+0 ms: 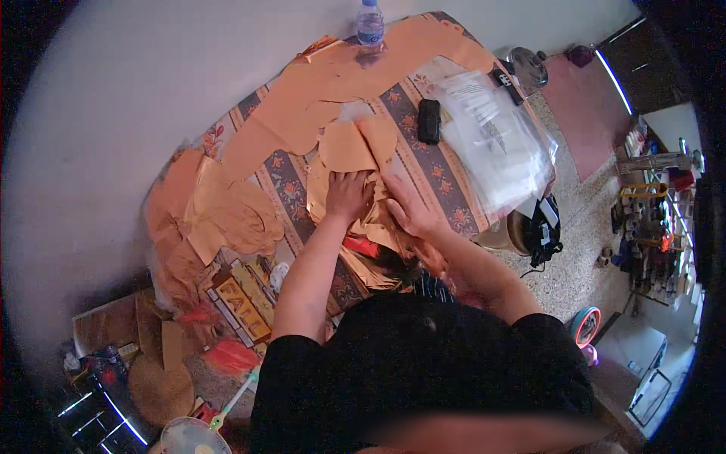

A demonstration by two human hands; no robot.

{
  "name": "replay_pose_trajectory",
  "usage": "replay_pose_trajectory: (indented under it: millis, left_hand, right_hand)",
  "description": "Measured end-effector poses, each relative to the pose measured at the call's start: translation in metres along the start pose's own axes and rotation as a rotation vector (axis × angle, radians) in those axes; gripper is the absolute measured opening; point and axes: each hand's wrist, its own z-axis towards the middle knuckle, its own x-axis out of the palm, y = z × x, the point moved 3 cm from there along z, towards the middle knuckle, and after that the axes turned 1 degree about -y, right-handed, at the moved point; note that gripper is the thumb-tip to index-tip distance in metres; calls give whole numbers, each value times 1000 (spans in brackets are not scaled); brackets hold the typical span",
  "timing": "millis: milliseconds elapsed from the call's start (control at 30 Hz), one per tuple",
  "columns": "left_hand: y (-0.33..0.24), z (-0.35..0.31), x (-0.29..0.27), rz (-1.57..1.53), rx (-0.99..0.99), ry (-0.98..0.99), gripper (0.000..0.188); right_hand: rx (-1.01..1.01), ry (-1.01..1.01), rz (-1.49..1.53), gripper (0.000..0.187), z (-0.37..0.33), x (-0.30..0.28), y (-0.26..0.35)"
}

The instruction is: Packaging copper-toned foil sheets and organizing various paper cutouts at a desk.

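Observation:
Copper-coloured foil sheets (pixel 355 147) lie in front of me on a table with a patterned cloth. My left hand (pixel 349 195) rests palm down on this foil, its fingers stretched out and pointing away from me. Along the foil's right side lies my right hand (pixel 410 209), its fingers extended and the thumb apart. Neither hand visibly grips anything. Between my forearms, crumpled shiny foil (pixel 378 261) hangs toward my body, with a red patch showing near it. Under my palms the foil's surface is hidden.
A long copper sheet (pixel 333 76) runs along the wall side, with a water bottle (pixel 370 29) on it. More crumpled foil (pixel 219 212) lies left. A black case (pixel 429 122) and a stack of clear plastic sleeves (pixel 491 136) lie right. A shoe rack (pixel 654 204) stands far right.

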Motion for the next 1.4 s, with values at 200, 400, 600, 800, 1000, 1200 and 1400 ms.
replay_pose_trajectory:
  millis: [200,400,600,800,1000,1200,1400]
  left_hand:
    - [6,-1,4,88,68,-44,37]
    - [3,-1,5,40,31,-42,40]
    - [9,-2,11,90,22,-8,41]
    - [8,-4,11,102,52,-44,39]
    - [7,-1,9,79,56,-81,32]
    - [9,-3,14,106,7,36,30]
    - [7,-3,12,106,-13,62,31]
  right_hand:
    - [-85,16,88,55,-6,29,14]
    - [26,67,58,50,-2,-17,6]
    - [-210,148,-436,59,-12,5,1]
    - [-29,134,-461,72,-8,34,0]
    - [-17,150,-419,71,-6,32,5]
    - [-205,251,-455,67,-5,24,-13]
    - [-228,198,-492,69,-8,24,-12]
